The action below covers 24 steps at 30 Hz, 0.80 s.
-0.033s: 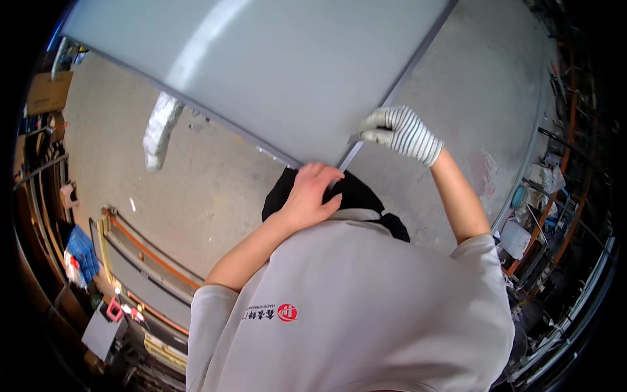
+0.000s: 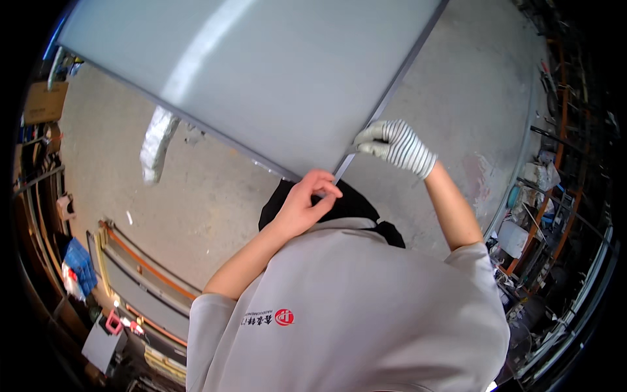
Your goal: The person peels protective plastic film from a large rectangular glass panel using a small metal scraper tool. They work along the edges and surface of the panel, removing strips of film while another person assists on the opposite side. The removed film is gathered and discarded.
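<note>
A large grey flat panel [image 2: 261,85] with a darker edge strip spans the upper middle, its near corner pointing at my body. At that corner is my bare left hand [image 2: 307,204], fingers bent and thumb tip close to the index finger in a pinch. Whatever may be between them cannot be made out. My right hand [image 2: 395,147], in a white glove with dark stripes, is closed at the panel's right edge, a little beyond the corner. Its thumb and fingers pinch together there; what they hold is too small to name.
A crumpled silvery wrapped bundle [image 2: 157,147] protrudes from under the panel's left edge. Long framed pieces [image 2: 147,268] lie at the lower left, near a blue bag [image 2: 80,261] and a cardboard box [image 2: 46,102]. Cluttered racks [image 2: 552,215] line the right side.
The left thumb has drawn in toward the index finger. Against the panel's right edge, my right hand sits a bit nearer the edge, and the small grey piece at its fingertips no longer shows.
</note>
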Motion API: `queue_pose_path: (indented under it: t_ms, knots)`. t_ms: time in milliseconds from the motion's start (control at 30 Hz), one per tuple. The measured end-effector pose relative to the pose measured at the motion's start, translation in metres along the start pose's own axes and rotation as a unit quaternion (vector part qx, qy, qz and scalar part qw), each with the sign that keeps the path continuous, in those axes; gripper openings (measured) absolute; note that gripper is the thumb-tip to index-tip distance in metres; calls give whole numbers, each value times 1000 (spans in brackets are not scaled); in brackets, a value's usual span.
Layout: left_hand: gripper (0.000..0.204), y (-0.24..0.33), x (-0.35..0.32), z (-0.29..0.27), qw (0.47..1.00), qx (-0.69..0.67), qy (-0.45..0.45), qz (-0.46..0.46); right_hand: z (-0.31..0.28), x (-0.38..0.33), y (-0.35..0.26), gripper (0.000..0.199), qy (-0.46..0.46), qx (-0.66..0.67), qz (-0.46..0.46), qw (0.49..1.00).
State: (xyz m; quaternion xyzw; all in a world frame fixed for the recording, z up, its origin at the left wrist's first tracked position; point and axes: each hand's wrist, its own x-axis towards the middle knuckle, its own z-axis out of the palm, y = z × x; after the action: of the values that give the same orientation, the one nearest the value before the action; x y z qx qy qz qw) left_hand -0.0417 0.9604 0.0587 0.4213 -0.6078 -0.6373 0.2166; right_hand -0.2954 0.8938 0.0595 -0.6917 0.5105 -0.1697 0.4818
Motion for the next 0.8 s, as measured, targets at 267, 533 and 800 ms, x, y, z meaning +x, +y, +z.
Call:
queue_pose_path:
  t_ms: [267, 533, 800]
  knots:
    - [71, -18, 15, 20, 992, 112, -43, 48, 4, -62, -3, 20, 107, 54, 121, 985]
    - [74, -13, 94, 71, 983, 146, 10, 107, -56, -79, 38, 21, 121, 133, 165, 970]
    - [51, 26, 233, 113, 971, 198, 117, 62, -181, -106, 111, 24, 128, 97, 187, 969]
